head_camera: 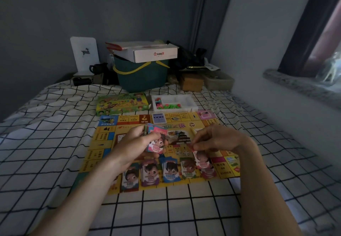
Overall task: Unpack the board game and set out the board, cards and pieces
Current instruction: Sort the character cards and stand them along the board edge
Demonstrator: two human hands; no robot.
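The yellow game board (103, 143) lies open on the checked bedsheet. My left hand (136, 143) grips a fanned stack of money notes (156, 142) above the board's middle. My right hand (217, 140) pinches a single pink note (201, 159) by its top edge, over the rightmost pile. Several piles of sorted notes (169, 171) lie in a row along the board's near edge. A blue card deck (159, 118) sits on the board's far edge. Behind the board lie the green game box (121, 104) and a white tray (191, 104) with coloured pieces.
A green basket (142, 77) with a white carton (147, 52) on top stands at the head of the bed, with a brown box (191, 82) and dark clutter beside it. A wall and stone windowsill (295, 86) close off the right side.
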